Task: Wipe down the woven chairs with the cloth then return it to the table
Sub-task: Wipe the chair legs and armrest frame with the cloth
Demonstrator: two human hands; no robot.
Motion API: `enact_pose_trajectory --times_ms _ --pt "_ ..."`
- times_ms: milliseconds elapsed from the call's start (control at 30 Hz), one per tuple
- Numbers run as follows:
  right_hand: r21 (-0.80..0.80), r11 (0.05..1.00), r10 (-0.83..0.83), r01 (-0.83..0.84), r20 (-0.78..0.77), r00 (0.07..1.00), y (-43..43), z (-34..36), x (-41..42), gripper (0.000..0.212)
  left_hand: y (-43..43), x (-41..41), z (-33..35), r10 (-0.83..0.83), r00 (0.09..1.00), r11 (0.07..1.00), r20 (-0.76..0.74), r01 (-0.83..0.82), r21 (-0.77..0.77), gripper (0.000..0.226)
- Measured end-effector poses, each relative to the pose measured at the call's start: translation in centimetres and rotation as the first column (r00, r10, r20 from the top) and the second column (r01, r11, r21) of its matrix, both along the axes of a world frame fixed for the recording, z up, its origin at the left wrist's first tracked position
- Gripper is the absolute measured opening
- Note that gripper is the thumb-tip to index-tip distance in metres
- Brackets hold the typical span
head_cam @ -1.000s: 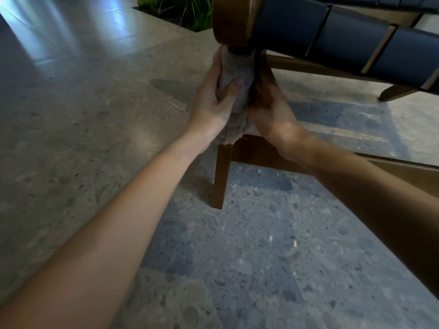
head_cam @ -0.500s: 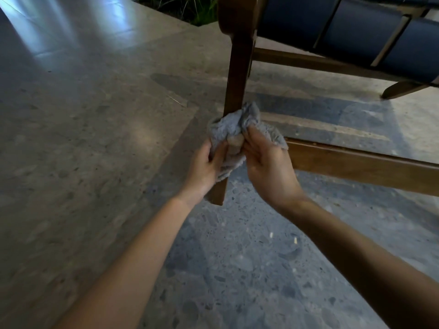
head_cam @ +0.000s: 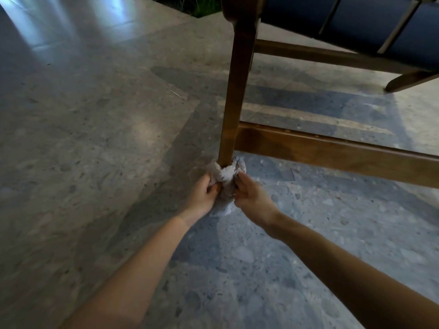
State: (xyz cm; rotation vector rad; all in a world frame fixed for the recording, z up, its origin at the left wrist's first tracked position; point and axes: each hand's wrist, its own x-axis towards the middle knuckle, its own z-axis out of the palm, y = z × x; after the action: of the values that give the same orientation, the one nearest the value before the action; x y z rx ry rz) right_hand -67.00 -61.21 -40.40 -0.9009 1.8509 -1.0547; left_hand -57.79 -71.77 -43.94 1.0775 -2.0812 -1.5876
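A speckled grey stone floor (head_cam: pixel 90 138) spreads around us, glossy with pale reflections at far left and edged by green plants (head_cam: pixel 202 5). On it stands the woven chair (head_cam: pixel 356 20), dark blue straps on a wooden frame, its near leg (head_cam: pixel 235 91) upright and joined to a low side rail (head_cam: pixel 332 155). At the foot of that leg we hold the grey cloth (head_cam: pixel 226 174) wrapped round the wood, our left hand (head_cam: pixel 202 193) and right hand (head_cam: pixel 251 198) each clenched on it.
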Motion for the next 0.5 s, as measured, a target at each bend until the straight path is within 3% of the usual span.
enact_pose_trajectory --times_ms 133,167,267,400,500 --pt "-0.011 0.999 -0.042 0.045 0.237 0.971 0.0 0.4 -0.9 0.063 0.4 0.0 -0.1 0.114 0.992 0.984 0.06 -0.104 -0.144 0.009" --pt "-0.027 0.998 -0.051 0.06 0.262 0.964 0.1 0.7 -0.8 0.065 0.6 0.0 0.1 0.153 0.988 0.972 0.032 -0.145 -0.184 0.014" --pt "-0.128 0.98 -0.117 0.154 0.26 0.958 0.4 1.9 -0.3 0.063 1.4 -0.3 1.3 0.261 0.962 0.919 -0.079 -0.273 -0.284 0.036" --pt "-0.289 0.9 -0.245 0.325 0.28 0.928 1.3 4.7 -0.3 0.049 2.9 -0.5 4.1 0.38 0.9 0.829 -0.214 -0.434 -0.353 0.029" --pt "-0.42 0.846 -0.276 0.33 0.186 0.943 2.8 7.3 -1.1 0.043 5.0 -0.1 6.2 0.337 0.866 0.774 -0.37 -0.478 -0.414 0.031"
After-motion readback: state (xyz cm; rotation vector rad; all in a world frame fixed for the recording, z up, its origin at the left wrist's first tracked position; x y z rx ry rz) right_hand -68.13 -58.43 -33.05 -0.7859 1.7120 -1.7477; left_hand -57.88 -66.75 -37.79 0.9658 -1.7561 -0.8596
